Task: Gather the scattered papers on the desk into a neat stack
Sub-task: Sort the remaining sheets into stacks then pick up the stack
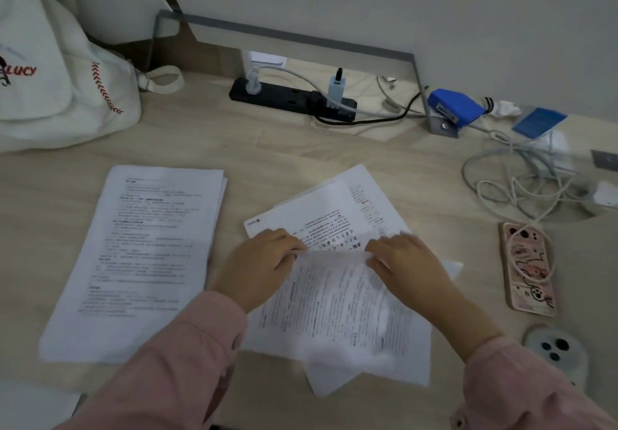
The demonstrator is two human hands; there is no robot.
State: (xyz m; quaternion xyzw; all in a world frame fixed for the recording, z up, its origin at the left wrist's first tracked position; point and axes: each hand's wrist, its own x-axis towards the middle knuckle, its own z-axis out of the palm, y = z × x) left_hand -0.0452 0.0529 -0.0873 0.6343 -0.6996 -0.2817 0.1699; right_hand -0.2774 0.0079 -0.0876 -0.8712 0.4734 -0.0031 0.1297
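Left hand (264,262) and right hand (404,262) each pinch the top edge of a printed sheet (341,299) on the loose pile (364,195), front-centre of the surface (267,148). Squarer stack (133,255) near left edge. White bag (50,88) at back-left reads "LUCY".

Pale wooden desk (301,148) strewn with printed papers.
The left hand (264,262) and right hand (404,262) each pinch the far edge of a printed sheet (337,302), which lies over other skewed sheets (364,195) near the front edge. A squared stack (140,255) lies to their left, a phone (526,269) in a patterned case toward the right edge, and a white bag (57,71) at the far left corner.
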